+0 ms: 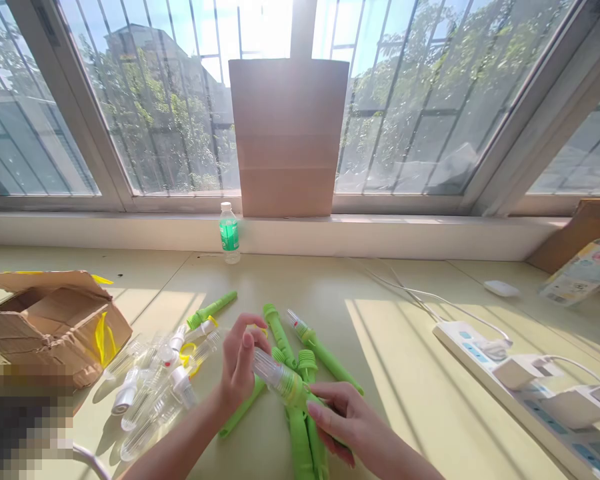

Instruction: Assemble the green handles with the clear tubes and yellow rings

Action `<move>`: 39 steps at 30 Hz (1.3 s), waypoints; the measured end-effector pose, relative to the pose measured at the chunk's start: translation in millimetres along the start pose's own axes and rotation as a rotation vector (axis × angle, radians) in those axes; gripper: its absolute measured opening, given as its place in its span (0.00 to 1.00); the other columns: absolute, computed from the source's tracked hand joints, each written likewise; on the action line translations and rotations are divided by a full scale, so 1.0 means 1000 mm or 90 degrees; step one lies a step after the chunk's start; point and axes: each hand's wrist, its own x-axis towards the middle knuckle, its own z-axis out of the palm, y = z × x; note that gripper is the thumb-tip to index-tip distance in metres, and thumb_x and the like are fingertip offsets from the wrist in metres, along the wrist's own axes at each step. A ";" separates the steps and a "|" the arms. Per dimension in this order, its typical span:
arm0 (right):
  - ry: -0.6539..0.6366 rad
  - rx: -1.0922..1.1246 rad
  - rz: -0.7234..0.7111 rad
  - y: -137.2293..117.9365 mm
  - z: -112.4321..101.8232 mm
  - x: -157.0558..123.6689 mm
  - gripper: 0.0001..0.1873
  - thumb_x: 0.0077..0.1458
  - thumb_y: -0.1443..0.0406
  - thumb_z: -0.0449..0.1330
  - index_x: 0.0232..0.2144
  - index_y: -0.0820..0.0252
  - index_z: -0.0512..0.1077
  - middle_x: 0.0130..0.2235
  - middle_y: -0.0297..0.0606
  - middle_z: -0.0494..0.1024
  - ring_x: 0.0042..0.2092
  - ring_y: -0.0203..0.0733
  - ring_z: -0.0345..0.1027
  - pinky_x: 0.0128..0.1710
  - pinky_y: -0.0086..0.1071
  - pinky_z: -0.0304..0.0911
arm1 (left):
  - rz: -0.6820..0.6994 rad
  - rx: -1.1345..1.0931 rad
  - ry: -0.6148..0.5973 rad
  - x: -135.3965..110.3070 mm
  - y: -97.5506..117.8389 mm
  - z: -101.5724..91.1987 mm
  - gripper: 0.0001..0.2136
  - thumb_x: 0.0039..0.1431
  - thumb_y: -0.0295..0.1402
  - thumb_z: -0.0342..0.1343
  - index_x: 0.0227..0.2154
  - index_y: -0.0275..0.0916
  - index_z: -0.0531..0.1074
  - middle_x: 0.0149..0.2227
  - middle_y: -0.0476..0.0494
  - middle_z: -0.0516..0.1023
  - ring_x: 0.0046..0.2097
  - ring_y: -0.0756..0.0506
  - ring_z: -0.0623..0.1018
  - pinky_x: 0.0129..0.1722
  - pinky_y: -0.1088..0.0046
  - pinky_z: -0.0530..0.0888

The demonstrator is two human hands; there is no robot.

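My left hand (239,363) has its fingers curled around the far end of a clear ribbed plastic tube (271,371). The tube's other end meets a green plastic handle (296,392), and my right hand (347,417) grips that handle with thumb and fingers. Under and around my hands lie several more green handles (300,440). Beyond my right hand, one green handle (330,362) has a clear tip at its top. To the left is a loose pile of clear plastic tubes (147,407), with white caps (126,392) and yellow rings (187,353) among them.
An opened cardboard box (93,333) stands at the left. A water bottle (229,233) is by the window ledge, below an upright cardboard sheet (287,140). On the right lie a power strip (473,357) with plugged-in chargers and cables, and a white mouse-like object (501,289).
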 end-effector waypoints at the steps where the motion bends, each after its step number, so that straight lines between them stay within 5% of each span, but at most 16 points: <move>1: -0.009 -0.007 -0.018 -0.001 -0.001 0.000 0.32 0.51 0.44 0.62 0.46 0.64 0.74 0.16 0.24 0.61 0.17 0.30 0.51 0.17 0.25 0.46 | -0.016 -0.029 0.008 0.001 0.000 0.000 0.20 0.66 0.52 0.39 0.36 0.41 0.66 0.18 0.52 0.71 0.18 0.50 0.68 0.19 0.74 0.62; 11: 0.134 -0.045 -0.100 0.017 0.004 0.001 0.25 0.50 0.52 0.66 0.47 0.58 0.78 0.31 0.39 0.77 0.31 0.45 0.72 0.26 0.33 0.67 | -0.061 -0.091 0.033 0.005 0.001 0.001 0.21 0.66 0.52 0.41 0.34 0.40 0.66 0.17 0.52 0.70 0.18 0.51 0.67 0.19 0.77 0.62; 15: 0.211 -0.136 -0.228 0.027 -0.004 0.001 0.21 0.55 0.52 0.63 0.47 0.54 0.78 0.42 0.46 0.81 0.44 0.53 0.76 0.41 0.42 0.74 | -0.073 -0.090 0.041 0.008 0.002 0.000 0.22 0.64 0.54 0.42 0.34 0.39 0.66 0.17 0.52 0.70 0.18 0.51 0.67 0.19 0.76 0.62; 19: 0.251 -0.260 -0.379 0.023 -0.011 -0.001 0.18 0.56 0.57 0.64 0.48 0.51 0.77 0.48 0.45 0.80 0.53 0.54 0.72 0.53 0.45 0.69 | -0.070 -0.078 0.047 0.010 0.002 -0.001 0.22 0.64 0.54 0.42 0.34 0.39 0.67 0.18 0.52 0.69 0.19 0.51 0.67 0.20 0.76 0.63; 24: 0.212 -0.340 -0.365 0.003 -0.008 -0.002 0.17 0.62 0.59 0.57 0.51 0.53 0.75 0.43 0.44 0.81 0.46 0.50 0.75 0.46 0.39 0.73 | -0.108 -0.005 0.061 0.012 -0.001 0.000 0.23 0.66 0.54 0.40 0.32 0.39 0.68 0.18 0.54 0.67 0.18 0.52 0.66 0.18 0.77 0.62; 28: 0.287 -0.375 -0.382 0.000 -0.010 0.001 0.16 0.64 0.60 0.55 0.51 0.56 0.72 0.42 0.44 0.80 0.43 0.47 0.75 0.41 0.35 0.73 | -0.119 0.097 0.015 0.015 -0.007 -0.001 0.21 0.67 0.51 0.39 0.32 0.39 0.67 0.16 0.55 0.67 0.17 0.52 0.65 0.19 0.77 0.62; 34: 0.477 -0.568 -0.466 0.008 -0.029 0.012 0.19 0.64 0.64 0.51 0.57 0.56 0.66 0.45 0.46 0.79 0.44 0.49 0.75 0.39 0.39 0.71 | 0.001 0.391 -0.095 0.017 -0.017 -0.006 0.10 0.65 0.37 0.48 0.30 0.40 0.69 0.20 0.52 0.72 0.22 0.50 0.71 0.25 0.75 0.64; 39: 0.557 -0.663 -0.403 0.011 -0.044 0.020 0.18 0.64 0.64 0.51 0.54 0.58 0.69 0.45 0.45 0.79 0.40 0.47 0.76 0.31 0.35 0.69 | 0.107 0.568 -0.154 0.016 -0.025 -0.008 0.08 0.64 0.33 0.48 0.32 0.40 0.71 0.29 0.47 0.77 0.30 0.47 0.76 0.29 0.74 0.66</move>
